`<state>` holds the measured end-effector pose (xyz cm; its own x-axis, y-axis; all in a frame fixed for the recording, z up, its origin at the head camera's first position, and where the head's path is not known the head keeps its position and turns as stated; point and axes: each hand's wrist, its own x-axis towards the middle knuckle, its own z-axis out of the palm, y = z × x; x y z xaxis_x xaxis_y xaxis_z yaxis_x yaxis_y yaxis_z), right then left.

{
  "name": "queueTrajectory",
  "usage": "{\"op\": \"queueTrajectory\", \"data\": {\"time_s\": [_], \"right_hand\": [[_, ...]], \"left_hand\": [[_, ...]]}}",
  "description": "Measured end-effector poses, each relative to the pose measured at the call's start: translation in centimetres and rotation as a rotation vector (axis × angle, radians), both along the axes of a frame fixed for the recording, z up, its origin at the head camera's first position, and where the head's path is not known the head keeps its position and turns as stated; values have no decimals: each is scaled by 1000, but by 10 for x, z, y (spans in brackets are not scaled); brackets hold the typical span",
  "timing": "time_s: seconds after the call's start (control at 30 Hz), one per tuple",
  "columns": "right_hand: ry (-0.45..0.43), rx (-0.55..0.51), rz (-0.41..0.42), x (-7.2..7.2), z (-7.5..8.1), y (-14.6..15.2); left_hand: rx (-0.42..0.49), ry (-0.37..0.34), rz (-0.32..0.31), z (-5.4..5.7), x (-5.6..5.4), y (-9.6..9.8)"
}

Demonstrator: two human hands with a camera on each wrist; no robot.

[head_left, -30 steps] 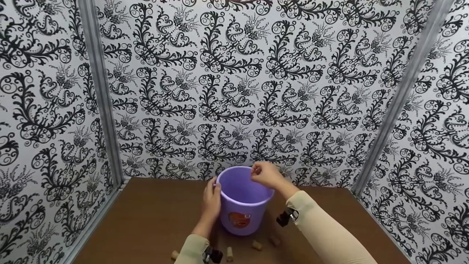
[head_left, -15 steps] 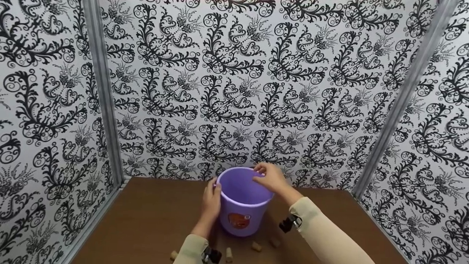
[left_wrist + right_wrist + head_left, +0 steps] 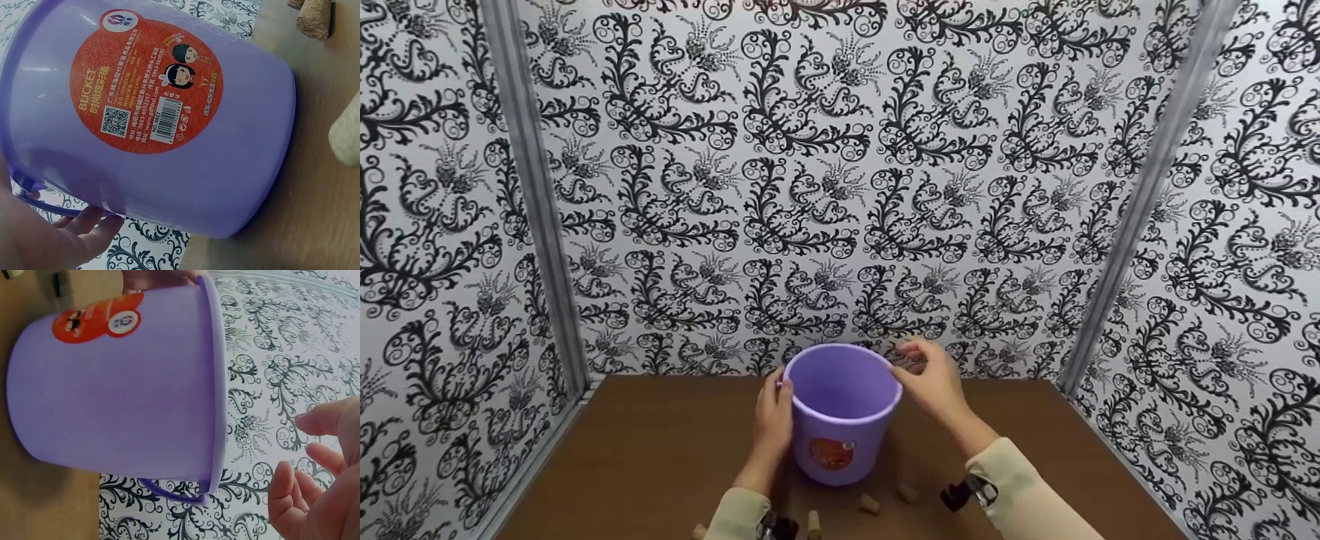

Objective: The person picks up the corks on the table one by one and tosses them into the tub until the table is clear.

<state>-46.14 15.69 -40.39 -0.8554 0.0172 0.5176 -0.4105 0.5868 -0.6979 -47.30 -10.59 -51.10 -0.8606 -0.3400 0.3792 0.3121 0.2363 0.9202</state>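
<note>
A purple bucket (image 3: pixel 847 442) with an orange-red label (image 3: pixel 147 83) stands upright on the brown table. My left hand (image 3: pixel 772 420) grips it at its left side by the rim; in the left wrist view the fingers (image 3: pixel 101 233) curl by the purple handle (image 3: pixel 50 207). Just right of the rim hovers my right hand (image 3: pixel 936 381), its fingers loosely bent and nothing between them. The right wrist view shows that hand (image 3: pixel 320 489) apart from the bucket (image 3: pixel 129 382). Inside the bucket, only the upper wall is visible; the bottom is hidden.
Several corks lie on the table (image 3: pixel 660 450) in front of the bucket, among them one cork (image 3: pixel 870 504) near its base and another cork (image 3: pixel 814 523) closer to me. Patterned black-and-white walls (image 3: pixel 810 187) with grey corner posts (image 3: pixel 529 195) surround the table.
My right hand has moved from above the bucket's mouth to the right, outside the rim, and its fingers have loosened. My left hand keeps its grip; the whole view has shifted slightly.
</note>
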Motion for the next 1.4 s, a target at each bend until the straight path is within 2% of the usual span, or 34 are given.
{"op": "queueTrajectory", "data": {"time_s": [0.2, 0.3, 0.53, 0.73, 0.97, 1.17, 1.4], "right_hand": [[42, 26, -14, 19, -17, 12], [57, 44, -27, 26, -28, 18], [16, 68, -44, 36, -52, 24], [16, 125, -58, 40, -66, 27], [-21, 175, -37, 39, -84, 27], [-46, 149, -38, 36, -98, 31], [-136, 134, -25, 36, -128, 33]], "left_hand": [[19, -1, -19, -5, -2, -5], [24, 4, -17, -5, 0, -7], [23, 3, -16, -2, 5, -12], [-3, 43, 0, -1, 1, -14], [3, 47, 1, -1, -1, -13], [1, 41, -15, 0, -3, -9], [13, 21, -30, -3, 1, -2]]}}
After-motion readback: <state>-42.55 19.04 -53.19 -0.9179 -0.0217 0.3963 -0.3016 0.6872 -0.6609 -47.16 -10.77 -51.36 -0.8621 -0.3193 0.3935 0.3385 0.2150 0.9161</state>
